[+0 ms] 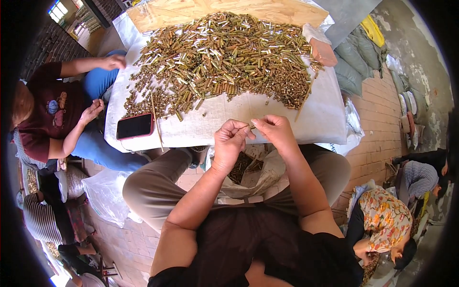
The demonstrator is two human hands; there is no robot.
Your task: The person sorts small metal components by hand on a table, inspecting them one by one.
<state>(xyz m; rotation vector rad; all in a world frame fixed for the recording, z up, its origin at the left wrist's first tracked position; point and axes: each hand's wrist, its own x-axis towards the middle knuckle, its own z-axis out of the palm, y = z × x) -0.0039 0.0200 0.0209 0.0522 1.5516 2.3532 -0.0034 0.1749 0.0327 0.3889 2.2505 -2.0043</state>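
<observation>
Over the near edge of the cloth-covered table (318,125), my left hand (229,138) and my right hand (274,130) meet, fingertips pinched together. Between them shows a small brass-coloured piece (251,127), mostly hidden by the fingers. A wide heap of small brass-coloured tubes (224,52) covers the table beyond my hands. Shorter pieces (289,86) gather at its near right side, and one loose short piece (203,114) lies just ahead of my left hand. Below my hands, an open pale sack (270,174) between my knees holds more tubes (244,168).
A phone (135,126) lies at the table's left corner beside a thin stick (156,117). A wooden board (229,10) and a brick (323,51) border the heap. A co-worker (52,107) sits at left; others work behind. Filled sacks (351,62) stand at right.
</observation>
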